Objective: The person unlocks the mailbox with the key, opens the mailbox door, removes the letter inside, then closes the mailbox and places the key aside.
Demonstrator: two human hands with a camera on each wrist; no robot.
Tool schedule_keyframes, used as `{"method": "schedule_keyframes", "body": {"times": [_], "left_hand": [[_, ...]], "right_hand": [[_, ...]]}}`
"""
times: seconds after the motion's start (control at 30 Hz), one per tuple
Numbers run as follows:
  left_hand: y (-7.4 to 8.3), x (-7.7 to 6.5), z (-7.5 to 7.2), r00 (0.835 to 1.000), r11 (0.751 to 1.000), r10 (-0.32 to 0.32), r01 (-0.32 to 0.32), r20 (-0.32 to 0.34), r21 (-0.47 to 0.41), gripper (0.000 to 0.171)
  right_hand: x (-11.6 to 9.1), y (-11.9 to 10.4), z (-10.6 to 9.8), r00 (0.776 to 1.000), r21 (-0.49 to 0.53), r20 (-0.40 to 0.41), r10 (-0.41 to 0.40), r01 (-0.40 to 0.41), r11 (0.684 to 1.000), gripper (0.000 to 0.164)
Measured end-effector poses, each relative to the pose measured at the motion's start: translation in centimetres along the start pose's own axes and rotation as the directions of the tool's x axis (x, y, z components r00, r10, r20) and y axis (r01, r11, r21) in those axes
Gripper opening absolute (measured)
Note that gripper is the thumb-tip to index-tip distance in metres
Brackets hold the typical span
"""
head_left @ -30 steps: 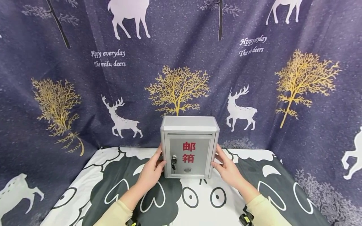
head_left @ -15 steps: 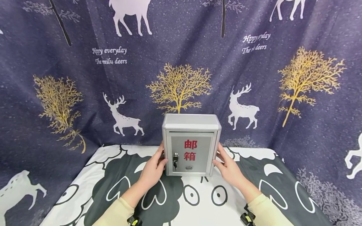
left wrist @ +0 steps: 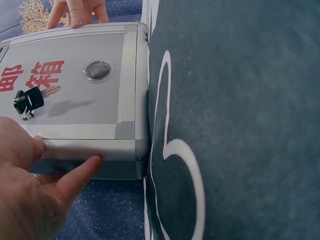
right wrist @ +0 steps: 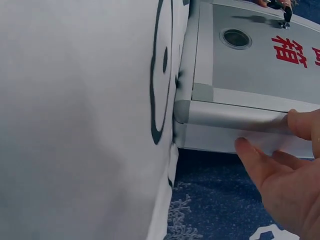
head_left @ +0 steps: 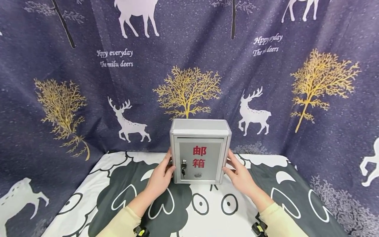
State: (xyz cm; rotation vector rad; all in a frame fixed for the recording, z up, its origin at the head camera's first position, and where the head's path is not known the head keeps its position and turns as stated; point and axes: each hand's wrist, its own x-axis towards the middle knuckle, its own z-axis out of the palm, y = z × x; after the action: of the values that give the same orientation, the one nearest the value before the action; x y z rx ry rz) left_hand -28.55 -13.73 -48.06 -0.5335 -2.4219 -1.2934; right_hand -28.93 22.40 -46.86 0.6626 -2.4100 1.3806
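A silver metal mailbox point(head_left: 213, 154) with red Chinese characters stands upright on the bed-like covered surface. A bunch of keys point(head_left: 183, 171) hangs from the lock at the left of its door. My left hand point(head_left: 159, 179) holds the box's left side low down, thumb near the front edge. On the opposite side my right hand point(head_left: 241, 177) holds the box the same way. In the left wrist view the left hand point(left wrist: 35, 185) has its fingers on the side wall. The right wrist view has the right hand point(right wrist: 285, 175) at the other wall, some fingers partly hidden.
A dark blue cloth point(head_left: 189, 52) printed with deer and golden trees hangs close behind the box. The surface carries a black-and-white cartoon cover point(head_left: 213, 227), which stretches out in front of the box and to both sides.
The whole view has shifted slightly from a second ago, box and background together. Both hands keep their places on the mailbox's sides; over the last half second almost nothing moves.
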Motion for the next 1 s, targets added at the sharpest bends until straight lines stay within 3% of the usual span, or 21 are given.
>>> {"method": "schedule_keyframes", "body": {"times": [0.23, 0.57, 0.67, 0.8, 1.0], "left_hand": [[0.1, -0.1, -0.2, 1.0, 1.0, -0.013, 0.013, 0.012, -0.015, 0.077], [-0.1, 0.1, -0.1, 1.0, 0.999, -0.016, 0.016, 0.01, -0.028, 0.077], [-0.2, 0.2, -0.2, 1.0, 0.999, -0.018, 0.018, 0.011, -0.037, 0.076], [-0.3, 0.2, -0.2, 1.0, 0.999, -0.012, 0.012, 0.011, -0.041, 0.076], [-0.4, 0.1, 0.0, 1.0, 0.999, -0.003, 0.003, 0.005, -0.032, 0.077]], "right_hand": [[0.2, -1.3, -0.4, 0.998, -0.017, -0.028, -0.063, 0.062, 0.998, 0.085], [-0.1, -3.7, -0.6, 0.968, -0.205, -0.141, -0.209, 0.178, 0.962, 0.08], [-0.1, -4.1, -0.5, 0.938, -0.293, -0.188, -0.291, 0.229, 0.928, 0.077], [0.0, -4.5, -0.2, 0.878, -0.409, -0.23, -0.42, 0.304, 0.86, 0.07], [-0.2, -4.9, 0.3, 0.794, -0.468, -0.278, -0.541, 0.38, 0.798, 0.052]]}}
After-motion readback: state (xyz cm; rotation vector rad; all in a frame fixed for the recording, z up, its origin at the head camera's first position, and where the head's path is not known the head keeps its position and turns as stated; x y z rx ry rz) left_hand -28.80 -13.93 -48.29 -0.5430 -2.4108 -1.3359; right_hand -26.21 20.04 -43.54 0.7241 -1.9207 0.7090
